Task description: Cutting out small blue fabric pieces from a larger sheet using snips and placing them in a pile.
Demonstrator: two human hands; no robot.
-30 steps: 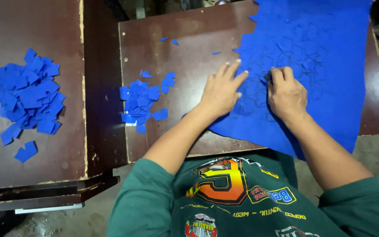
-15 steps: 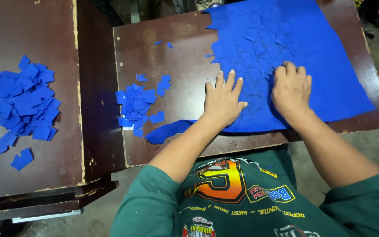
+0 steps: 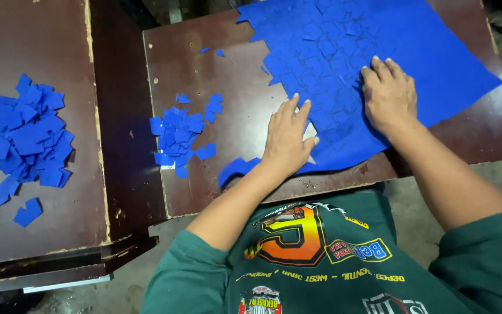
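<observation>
Both hands are flat on the big blue sheet (image 3: 413, 64) that covers the far right part of the dark brown table (image 3: 228, 75). The left hand (image 3: 289, 136) presses down on the sheet's near left edge, fingers spread and released, gripping nothing. The right hand (image 3: 387, 96) lies flat further right, also not grasping. A small pile of blue cut pieces (image 3: 178, 136) sits near the table's left edge, with a bigger pile (image 3: 24, 136) on the neighbouring table (image 3: 36, 215) to the left
</observation>
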